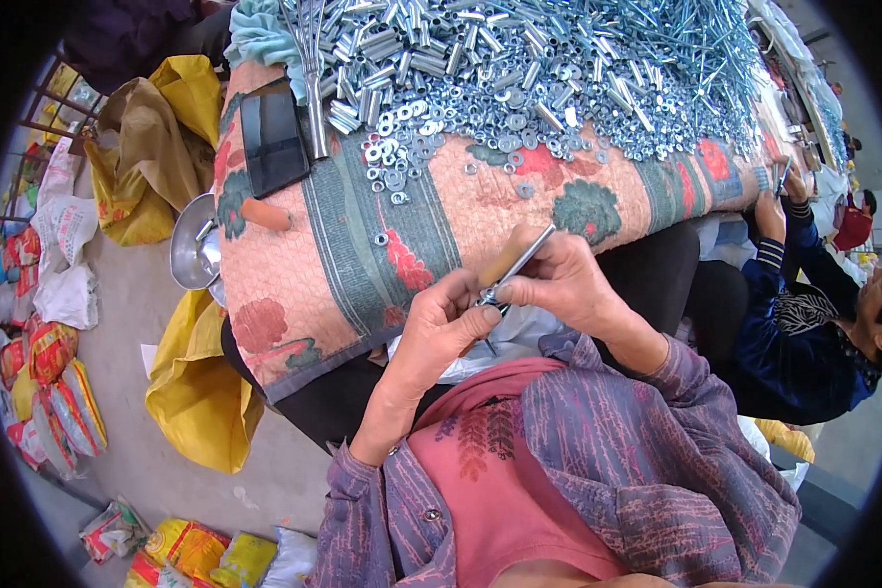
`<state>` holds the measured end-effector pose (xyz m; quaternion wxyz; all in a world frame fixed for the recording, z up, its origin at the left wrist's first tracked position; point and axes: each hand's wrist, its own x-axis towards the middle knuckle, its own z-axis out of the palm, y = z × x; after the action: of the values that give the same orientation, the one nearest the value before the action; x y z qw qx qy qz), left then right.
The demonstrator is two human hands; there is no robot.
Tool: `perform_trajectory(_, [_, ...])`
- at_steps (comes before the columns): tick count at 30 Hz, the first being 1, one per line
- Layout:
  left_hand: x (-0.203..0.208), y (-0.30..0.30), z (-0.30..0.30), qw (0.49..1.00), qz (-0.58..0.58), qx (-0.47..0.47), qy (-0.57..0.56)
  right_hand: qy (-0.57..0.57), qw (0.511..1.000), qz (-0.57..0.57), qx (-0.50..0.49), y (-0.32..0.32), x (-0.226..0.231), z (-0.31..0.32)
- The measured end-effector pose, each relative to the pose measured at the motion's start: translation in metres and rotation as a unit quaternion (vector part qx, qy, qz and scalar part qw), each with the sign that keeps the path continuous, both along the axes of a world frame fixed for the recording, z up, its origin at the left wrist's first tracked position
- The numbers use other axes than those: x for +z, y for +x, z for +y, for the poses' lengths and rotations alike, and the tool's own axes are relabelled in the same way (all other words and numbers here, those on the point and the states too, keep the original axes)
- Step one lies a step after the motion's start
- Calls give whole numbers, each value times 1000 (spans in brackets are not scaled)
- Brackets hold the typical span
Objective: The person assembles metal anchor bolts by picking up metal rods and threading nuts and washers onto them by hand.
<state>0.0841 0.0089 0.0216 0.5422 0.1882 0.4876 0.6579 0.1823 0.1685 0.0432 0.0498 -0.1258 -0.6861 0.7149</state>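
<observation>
Above my lap, at the near edge of the cloth-covered table, both hands are closed on one slim metal bolt (527, 257). It slants from upper right to lower left, and small metal parts sit around its lower end between my fingertips. My left hand (443, 323) pinches that lower end. My right hand (570, 282) grips the bolt higher up, thumb against it. A tan covering (503, 263) shows on a finger beside the shaft. Beyond my hands lies a heap of metal sleeves (431, 54), washers (394, 179), nuts and long thin bolts (701, 49).
A dark phone-like slab (274, 142) and an orange tube (267, 215) lie on the patterned cloth (363, 265). A metal bowl (194, 245) is at its left edge. Yellow sacks (201, 392) lie on the floor. A co-worker (804, 304) works at the right.
</observation>
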Motion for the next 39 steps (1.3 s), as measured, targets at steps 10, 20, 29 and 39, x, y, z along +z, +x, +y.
perform_trajectory(10, [-9,10,11,994,-88,64,31,-75,995,-6,-59,-3,-3,-3])
perform_trajectory(20, [-7,4,7,991,-88,75,60,50,995,-49,-72,-2,9,16])
perform_trajectory(29, [-10,2,6,990,-130,45,23,73,992,61,-87,-13,11,13])
perform_trajectory(39, [0,6,8,973,-218,36,70,-51,997,-51,9,-11,18,15])
